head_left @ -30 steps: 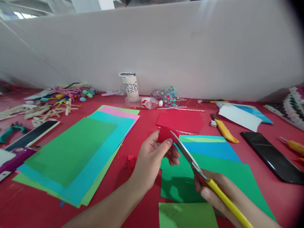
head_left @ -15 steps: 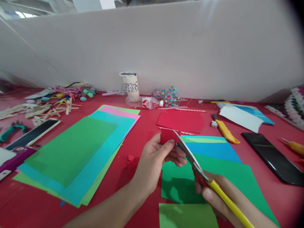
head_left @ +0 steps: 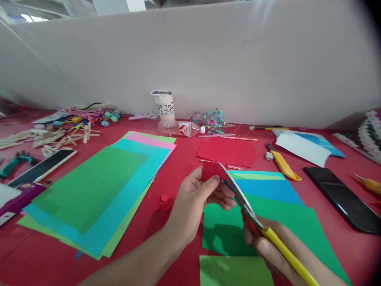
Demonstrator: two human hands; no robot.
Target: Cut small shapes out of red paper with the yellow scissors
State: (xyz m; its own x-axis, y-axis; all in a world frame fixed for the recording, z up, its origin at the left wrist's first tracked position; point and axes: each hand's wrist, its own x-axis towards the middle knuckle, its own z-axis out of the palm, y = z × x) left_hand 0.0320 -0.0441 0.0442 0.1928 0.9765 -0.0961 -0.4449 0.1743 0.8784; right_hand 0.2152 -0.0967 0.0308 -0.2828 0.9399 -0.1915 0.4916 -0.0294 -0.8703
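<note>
Between thumb and fingers, my left hand (head_left: 198,198) pinches a small piece of red paper (head_left: 210,170) above the table. My right hand (head_left: 268,238) grips a pair of scissors (head_left: 247,206) with a yellow handle. Their blades lie across the right part of the red paper, the tip near its top edge. Under my right hand are sheets of green paper (head_left: 229,230) and blue paper (head_left: 264,190). Small red paper scraps (head_left: 163,202) lie on the table left of my left wrist.
At the left is a stack of coloured sheets (head_left: 89,186). A red sheet (head_left: 226,152), a plastic bottle (head_left: 190,128) and a cup (head_left: 164,109) stand or lie further back. To the right are a yellow cutter (head_left: 284,163) and a black phone (head_left: 342,198). Wooden sticks (head_left: 68,139) lie far left.
The scissor blades look slightly more closed over the red paper. Both hands stay almost in the same place.
</note>
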